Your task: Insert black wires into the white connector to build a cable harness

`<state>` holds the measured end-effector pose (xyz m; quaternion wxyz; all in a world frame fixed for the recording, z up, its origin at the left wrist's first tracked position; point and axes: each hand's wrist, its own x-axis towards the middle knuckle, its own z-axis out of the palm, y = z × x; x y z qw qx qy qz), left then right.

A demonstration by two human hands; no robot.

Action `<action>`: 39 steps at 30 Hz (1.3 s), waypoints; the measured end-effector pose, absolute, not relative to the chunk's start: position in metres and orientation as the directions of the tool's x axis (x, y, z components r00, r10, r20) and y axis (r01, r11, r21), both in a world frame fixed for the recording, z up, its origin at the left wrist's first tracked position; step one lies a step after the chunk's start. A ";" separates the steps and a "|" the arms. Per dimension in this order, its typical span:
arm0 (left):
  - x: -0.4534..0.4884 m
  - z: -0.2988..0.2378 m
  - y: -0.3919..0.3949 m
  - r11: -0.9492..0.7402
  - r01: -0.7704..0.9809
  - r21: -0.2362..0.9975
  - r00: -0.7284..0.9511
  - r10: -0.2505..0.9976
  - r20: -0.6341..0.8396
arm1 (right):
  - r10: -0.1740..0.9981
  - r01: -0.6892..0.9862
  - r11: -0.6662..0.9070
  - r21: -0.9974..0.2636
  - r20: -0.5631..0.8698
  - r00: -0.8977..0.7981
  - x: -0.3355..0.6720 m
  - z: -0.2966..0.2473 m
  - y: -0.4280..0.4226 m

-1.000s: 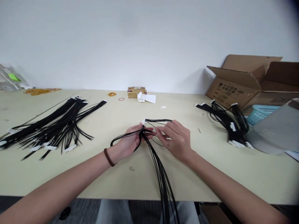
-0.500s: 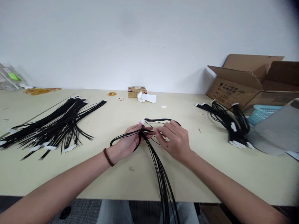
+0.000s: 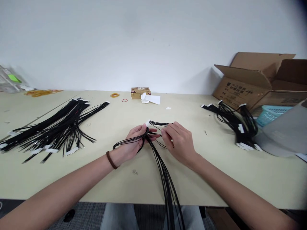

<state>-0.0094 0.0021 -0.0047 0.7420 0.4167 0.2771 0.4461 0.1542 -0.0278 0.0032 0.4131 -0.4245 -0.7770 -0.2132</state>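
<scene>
A bundle of thin black cables [image 3: 165, 179] is gathered in my left hand [image 3: 134, 143], whose fingers close round its bent part. One loop of the cables hangs over my left wrist side, and the long ends run down past the table's front edge. At the top of the bundle a white connector [image 3: 148, 123] sticks up beside my left thumb. My right hand [image 3: 180, 140] is pinched closed just to the right, on black wires that come from the bundle. Its fingertips hide exactly how many wires they hold.
Black cables with white connectors [image 3: 64, 127] lie spread at the left. Another cable bunch [image 3: 236, 127] rests at the right, by a cardboard box [image 3: 244, 86], a turquoise basket [image 3: 273, 113] and a grey bag [image 3: 285, 134]. A tissue pack [image 3: 140, 93] and rubber bands [image 3: 43, 93] lie at the back.
My right hand has shifted slightly away from my left, drawing the pinched wires to the right. My left hand stays in place round the bundle.
</scene>
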 end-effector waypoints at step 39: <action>-0.002 0.000 -0.004 0.204 -0.299 0.932 0.496 0.868 -0.031 | 0.521 0.736 0.667 -0.113 0.777 -0.353 0.153 0.003 -0.029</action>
